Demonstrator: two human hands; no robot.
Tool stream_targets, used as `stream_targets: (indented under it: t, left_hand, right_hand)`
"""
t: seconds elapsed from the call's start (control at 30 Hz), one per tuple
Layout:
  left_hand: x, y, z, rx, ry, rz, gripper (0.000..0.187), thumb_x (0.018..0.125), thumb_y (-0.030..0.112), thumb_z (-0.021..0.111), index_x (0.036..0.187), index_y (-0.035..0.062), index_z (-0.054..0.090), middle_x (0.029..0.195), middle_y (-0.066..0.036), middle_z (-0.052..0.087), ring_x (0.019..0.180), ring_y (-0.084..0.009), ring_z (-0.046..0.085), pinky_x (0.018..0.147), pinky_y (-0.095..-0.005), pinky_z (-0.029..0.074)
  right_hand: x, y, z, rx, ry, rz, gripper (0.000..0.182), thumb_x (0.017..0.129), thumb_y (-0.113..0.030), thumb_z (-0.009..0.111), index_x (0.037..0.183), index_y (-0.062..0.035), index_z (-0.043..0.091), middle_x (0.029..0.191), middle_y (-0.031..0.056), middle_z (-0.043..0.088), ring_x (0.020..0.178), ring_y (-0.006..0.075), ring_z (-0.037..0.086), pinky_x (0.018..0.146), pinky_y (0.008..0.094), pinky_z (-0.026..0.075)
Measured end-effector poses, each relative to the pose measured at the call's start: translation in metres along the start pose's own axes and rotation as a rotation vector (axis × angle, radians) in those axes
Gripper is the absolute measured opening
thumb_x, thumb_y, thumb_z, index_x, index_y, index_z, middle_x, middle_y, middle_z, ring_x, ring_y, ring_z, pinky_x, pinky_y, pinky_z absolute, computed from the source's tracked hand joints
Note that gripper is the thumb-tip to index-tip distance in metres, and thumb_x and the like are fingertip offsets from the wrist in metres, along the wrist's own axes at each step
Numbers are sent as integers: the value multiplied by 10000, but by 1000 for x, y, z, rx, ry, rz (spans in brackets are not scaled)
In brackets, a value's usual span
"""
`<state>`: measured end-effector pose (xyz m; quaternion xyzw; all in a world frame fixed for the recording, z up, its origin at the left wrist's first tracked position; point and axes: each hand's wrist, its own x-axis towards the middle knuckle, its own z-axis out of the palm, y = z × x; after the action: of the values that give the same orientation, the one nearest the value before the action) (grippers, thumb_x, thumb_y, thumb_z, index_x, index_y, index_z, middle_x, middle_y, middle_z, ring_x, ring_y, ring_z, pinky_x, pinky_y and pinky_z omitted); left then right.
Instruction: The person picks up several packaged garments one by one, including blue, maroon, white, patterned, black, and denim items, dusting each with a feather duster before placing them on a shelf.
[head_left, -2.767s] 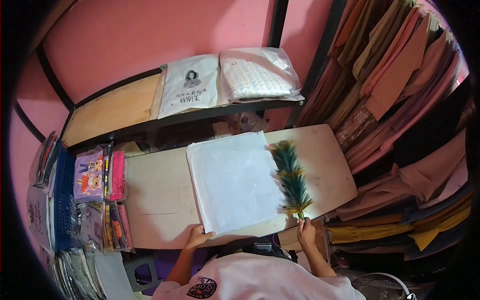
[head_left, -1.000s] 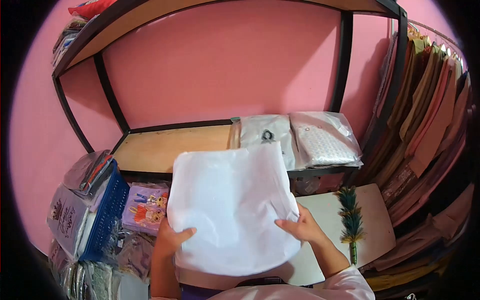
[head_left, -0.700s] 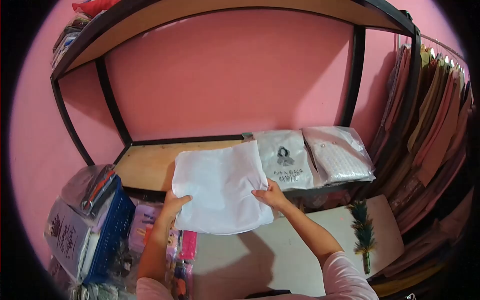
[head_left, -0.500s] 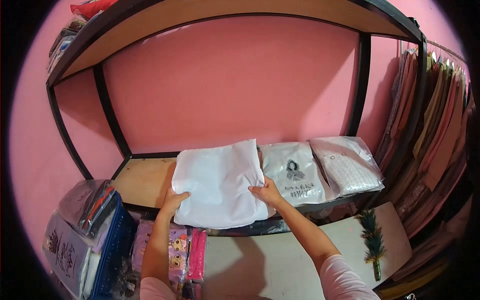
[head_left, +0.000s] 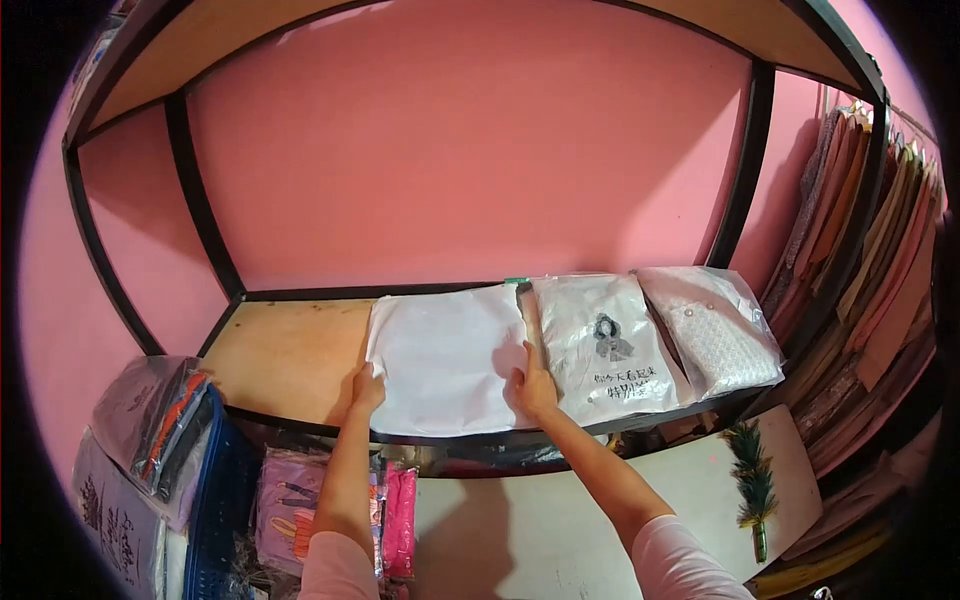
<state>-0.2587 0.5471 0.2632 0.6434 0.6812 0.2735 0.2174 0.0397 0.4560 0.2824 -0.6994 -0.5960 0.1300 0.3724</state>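
A flat white package (head_left: 445, 360), its wrapping smooth and slightly creased, lies on the wooden shelf. My left hand (head_left: 368, 389) is closed on its left edge near the front corner. At the opposite edge is my right hand (head_left: 536, 388), thumb over the top and fingers along the side. Just right of it rests a clear-bagged garment (head_left: 612, 345) with a dark figure and lettering printed on it. Beyond that lies another bagged white textured item (head_left: 712, 330).
Bare wood of the shelf (head_left: 290, 355) shows at left. Below stand a blue basket (head_left: 207, 490) of bagged clothes, purple and pink packets (head_left: 400, 520), and a pale tabletop (head_left: 600, 510) bearing a green feathery duster (head_left: 750, 475). Clothes (head_left: 850, 240) hang at right, beside the black frame (head_left: 750, 165).
The white package has gone from raised and tilted in my hands to flat on the shelf, left of the printed bag. My view has shifted slightly.
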Motion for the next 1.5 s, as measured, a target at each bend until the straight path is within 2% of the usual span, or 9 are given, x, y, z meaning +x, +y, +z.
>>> stream_targets:
  t: [0.3,0.53,0.6,0.7,0.8,0.9,1.33,1.37,1.5]
  left_hand:
    - [-12,16,-4,132,140,-123,338,766,115,574,1043,-14,430,1001,-233,545,948,-371,531,793,-403,421]
    - [-24,18,-19,250,59,-215,418,761,101,574,1112,-16,378,1083,-241,501,1037,-368,480,854,-404,395]
    - [-23,2,-12,618,255,-9,544,780,164,559,1227,-7,301,1230,-244,390,1179,-362,342,961,-428,294]
    - [-22,6,4,624,77,402,694,823,367,487,1344,58,146,1368,-232,173,1278,-365,141,1036,-436,146]
    - [-47,36,2,539,-353,129,779,812,570,362,1373,131,47,1402,-220,27,1292,-382,50,1052,-431,67]
    - [-44,33,4,530,-383,70,818,785,651,301,1374,173,-7,1406,-202,-61,1292,-392,17,1050,-433,68]
    - [-97,64,-27,722,-335,-359,687,860,477,313,1357,43,119,1396,-171,169,1302,-305,119,1034,-484,85]
    - [-109,54,-18,686,-125,-225,633,854,449,343,1321,30,254,1375,-176,230,1294,-318,141,971,-621,16]
    - [-183,80,-4,473,335,128,531,831,363,448,1235,22,401,1324,-188,317,1279,-348,167,992,-577,63]
  right_hand:
    - [6,21,24,-101,-31,-37,421,786,-168,499,1177,-86,365,796,246,575,760,432,553,680,503,429]
    - [-14,-1,10,-367,-16,-137,568,786,-252,505,1251,10,312,1128,292,412,1006,390,461,823,483,381]
    - [-18,0,16,-615,61,-277,620,795,-306,503,1277,19,290,1248,293,331,1145,377,378,914,478,329]
    - [-22,3,29,-397,33,-424,721,807,-452,461,1287,43,252,1320,287,229,1256,399,179,992,487,198]
    - [-23,0,31,-536,-199,-266,777,811,-558,364,1307,25,228,1354,284,162,1273,405,136,1013,495,147]
    - [-25,-4,24,-562,-229,-192,798,805,-609,283,1330,-12,216,1376,250,144,1290,374,103,1028,482,102]
    - [-99,28,-20,-439,-44,-398,656,846,-390,431,1288,55,240,1332,247,246,1234,371,251,1002,429,234]
    - [-116,34,-28,-348,-28,-492,645,833,-355,468,1284,50,249,1331,246,248,1234,375,249,1003,432,233]
    - [-200,83,-57,-178,-119,-565,617,789,-235,554,1268,37,276,1308,247,274,1226,403,241,1008,445,229]
